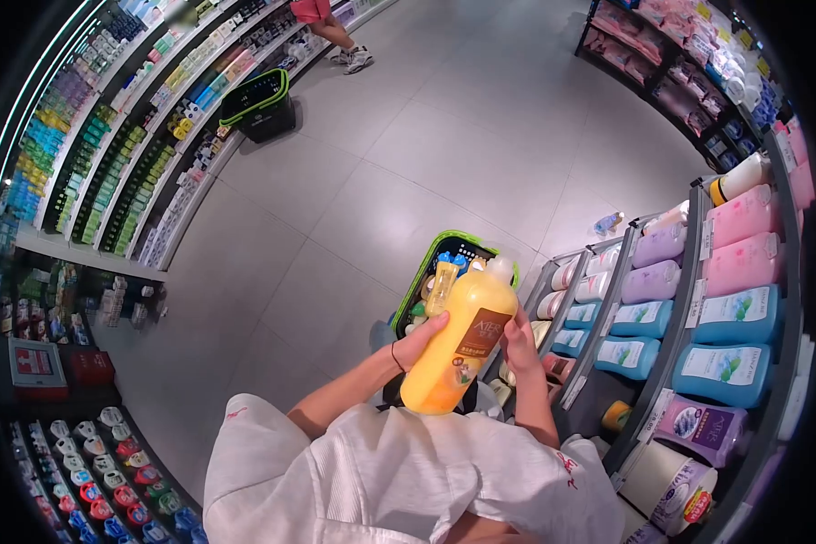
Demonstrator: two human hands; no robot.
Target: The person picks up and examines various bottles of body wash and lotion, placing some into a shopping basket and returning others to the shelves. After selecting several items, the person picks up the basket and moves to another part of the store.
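A large yellow bottle (467,331) with a pale cap and a brown label is held tilted in front of my body. My left hand (420,339) grips its left side, a dark band around the wrist. On the other side, my right hand (520,343) holds it near the label, with part of the fingers hidden behind. Just beyond the bottle, a black shopping basket with a green rim (444,238) stands on the floor. Inside it are several bottles, among them a smaller yellow one (442,286) and blue-capped ones.
Shelves of pink bottles (740,252), blue bottles (725,363) and purple bottles (659,276) rise close on my right. Another green-rimmed basket (261,109) sits by the left shelving. A person's leg (334,34) shows at the top. A small bottle (609,222) lies on the floor.
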